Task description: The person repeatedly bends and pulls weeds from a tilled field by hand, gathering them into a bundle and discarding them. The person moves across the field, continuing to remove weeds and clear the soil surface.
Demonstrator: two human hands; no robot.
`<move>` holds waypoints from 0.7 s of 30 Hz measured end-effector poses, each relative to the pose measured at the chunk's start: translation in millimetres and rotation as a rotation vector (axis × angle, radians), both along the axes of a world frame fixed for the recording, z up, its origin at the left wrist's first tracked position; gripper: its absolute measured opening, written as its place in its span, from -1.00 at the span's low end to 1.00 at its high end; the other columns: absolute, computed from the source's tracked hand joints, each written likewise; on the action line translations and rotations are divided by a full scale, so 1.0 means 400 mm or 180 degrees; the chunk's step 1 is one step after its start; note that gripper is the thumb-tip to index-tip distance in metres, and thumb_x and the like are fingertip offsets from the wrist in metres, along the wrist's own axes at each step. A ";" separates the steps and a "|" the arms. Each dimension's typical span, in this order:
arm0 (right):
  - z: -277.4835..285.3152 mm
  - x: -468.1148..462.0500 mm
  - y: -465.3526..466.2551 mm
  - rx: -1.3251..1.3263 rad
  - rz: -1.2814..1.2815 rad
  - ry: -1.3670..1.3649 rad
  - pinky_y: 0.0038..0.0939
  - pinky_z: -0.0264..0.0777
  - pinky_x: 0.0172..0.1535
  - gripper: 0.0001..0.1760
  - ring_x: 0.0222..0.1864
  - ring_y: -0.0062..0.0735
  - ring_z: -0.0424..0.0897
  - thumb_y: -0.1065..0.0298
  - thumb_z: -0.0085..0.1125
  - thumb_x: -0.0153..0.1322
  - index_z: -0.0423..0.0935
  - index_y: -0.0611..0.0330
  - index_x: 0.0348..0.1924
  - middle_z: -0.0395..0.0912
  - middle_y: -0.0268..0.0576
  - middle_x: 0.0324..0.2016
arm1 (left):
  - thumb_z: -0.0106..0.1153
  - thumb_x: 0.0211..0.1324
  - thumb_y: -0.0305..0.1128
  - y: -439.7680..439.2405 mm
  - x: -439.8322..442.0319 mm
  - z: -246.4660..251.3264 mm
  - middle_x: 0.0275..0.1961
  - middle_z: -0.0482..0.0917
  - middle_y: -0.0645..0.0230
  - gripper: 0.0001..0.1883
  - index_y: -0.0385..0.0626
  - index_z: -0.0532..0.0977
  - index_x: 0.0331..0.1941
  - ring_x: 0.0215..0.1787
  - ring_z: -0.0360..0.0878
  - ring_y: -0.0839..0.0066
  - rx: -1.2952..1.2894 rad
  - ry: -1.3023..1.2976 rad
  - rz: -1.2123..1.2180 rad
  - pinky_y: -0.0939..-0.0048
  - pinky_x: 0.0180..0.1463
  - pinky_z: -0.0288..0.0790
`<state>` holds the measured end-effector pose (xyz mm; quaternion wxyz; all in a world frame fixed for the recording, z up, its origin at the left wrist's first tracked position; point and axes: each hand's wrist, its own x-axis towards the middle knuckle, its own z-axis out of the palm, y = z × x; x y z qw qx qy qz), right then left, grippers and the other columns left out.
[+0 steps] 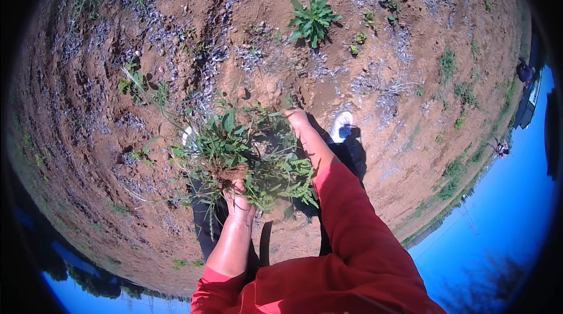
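My left hand (236, 190) is closed around a large bunch of pulled green weeds (228, 138). Brown roots (224, 173) show just above the fist, and leafy stems and seed heads spread out to both sides. Beyond the bunch, my right hand (297, 118) reaches down close to the reddish soil. Small leaves stand at its fingertips, but the fingers are partly hidden, so I cannot tell whether they grip anything. The bunch covers most of my left shoe (188, 137). To the right of my right forearm is my other white shoe (341, 127).
A leafy green plant (314, 21) grows from the soil ahead. Dry grey leaf litter (387, 94) and small weeds (447, 65) are scattered over the bare earth (272, 67). Far right are a person in dark clothes (524, 72) and another person (501, 149).
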<state>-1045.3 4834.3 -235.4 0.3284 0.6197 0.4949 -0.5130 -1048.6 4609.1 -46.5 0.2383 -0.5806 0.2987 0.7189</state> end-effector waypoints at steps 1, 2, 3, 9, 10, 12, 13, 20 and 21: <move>-0.040 0.037 0.009 0.0119 -0.0077 0.0577 -0.34 0.25 -0.45 -0.72 -0.51 -0.48 0.40 0.21 0.15 0.17 0.54 0.28 -0.44 0.48 -0.24 -0.58 | 0.04 0.02 -0.42 0.030 -0.036 0.014 -0.30 0.49 0.42 -0.81 -0.07 0.42 -0.23 -0.35 0.51 0.51 -0.0434 -0.0056 -0.0229 0.50 -0.31 0.45; -0.036 0.021 0.019 0.0015 -0.0373 0.0354 -0.35 0.25 -0.42 -0.70 -0.50 -0.49 0.40 0.19 0.15 0.18 0.54 0.29 -0.42 0.49 -0.24 -0.55 | 0.00 0.07 -0.33 0.061 -0.069 0.036 -0.32 0.48 0.42 -0.84 -0.05 0.41 -0.25 -0.35 0.51 0.52 -0.0882 0.0015 -0.0999 0.48 -0.27 0.46; -0.022 0.007 0.030 -0.0059 -0.0755 0.0100 -0.37 0.26 -0.40 -0.67 -0.48 -0.49 0.40 0.17 0.15 0.19 0.54 0.30 -0.39 0.50 -0.25 -0.52 | -0.07 0.12 -0.21 -0.002 -0.013 0.001 -0.31 0.49 0.40 -0.78 -0.04 0.41 -0.22 -0.34 0.51 0.52 0.0070 -0.0191 -0.0030 0.45 -0.22 0.45; 0.131 -0.036 0.064 0.0412 -0.0686 0.0605 -0.41 0.26 -0.28 -0.46 -0.38 -0.50 0.39 -0.06 0.09 0.27 0.50 0.33 -0.24 0.49 -0.26 -0.43 | -0.08 0.13 -0.26 0.050 -0.029 0.006 -0.18 0.47 0.43 -0.72 -0.05 0.37 -0.09 -0.23 0.47 0.53 -0.0666 -0.0110 -0.0933 0.44 -0.19 0.42; 0.235 -0.134 0.125 0.0670 -0.0135 0.0466 -0.47 0.24 -0.22 -0.37 -0.33 -0.53 0.35 -0.16 0.11 0.24 0.50 0.37 -0.26 0.45 -0.28 -0.38 | -0.04 0.11 -0.30 0.032 0.005 -0.018 -0.17 0.46 0.43 -0.72 -0.04 0.37 -0.08 -0.22 0.47 0.51 -0.0700 -0.0078 -0.0936 0.41 -0.19 0.42; 0.199 -0.168 0.303 0.1064 -0.0053 0.0377 -0.47 0.27 -0.27 -0.50 -0.40 -0.53 0.38 -0.02 0.09 0.25 0.52 0.34 -0.32 0.50 -0.26 -0.43 | 0.04 0.07 -0.34 0.050 -0.010 -0.023 -0.14 0.45 0.42 -0.70 -0.02 0.37 -0.06 -0.21 0.46 0.48 -0.0646 0.0065 -0.0871 0.37 -0.16 0.42; 0.144 -0.165 0.412 0.1138 0.0157 0.0277 -0.46 0.29 -0.30 -0.62 -0.44 -0.53 0.39 0.11 0.09 0.26 0.54 0.32 -0.35 0.52 -0.26 -0.46 | 0.07 0.05 -0.34 0.079 -0.042 -0.002 -0.14 0.45 0.42 -0.68 -0.02 0.37 -0.06 -0.20 0.47 0.46 -0.0612 0.0168 -0.0734 0.35 -0.15 0.42; 0.119 -0.560 0.405 0.2655 0.2828 0.1857 -0.21 0.36 -0.14 -0.64 -0.22 0.00 0.48 0.38 0.04 0.08 0.46 0.04 -0.23 0.50 0.01 -0.32 | -0.02 0.14 -0.29 0.100 -0.086 0.018 -0.17 0.46 0.41 -0.72 -0.04 0.36 -0.06 -0.19 0.45 0.48 -0.0382 -0.0201 -0.0443 0.36 -0.15 0.39; 0.085 -0.588 0.382 0.2681 0.3384 0.1699 -0.19 0.37 -0.11 -0.59 -0.19 -0.01 0.48 0.31 0.09 0.09 0.39 0.06 -0.17 0.48 0.00 -0.27 | 0.05 0.10 -0.34 0.084 -0.077 0.009 -0.20 0.46 0.42 -0.72 -0.05 0.36 -0.07 -0.24 0.45 0.51 -0.0490 -0.0251 -0.0526 0.39 -0.19 0.39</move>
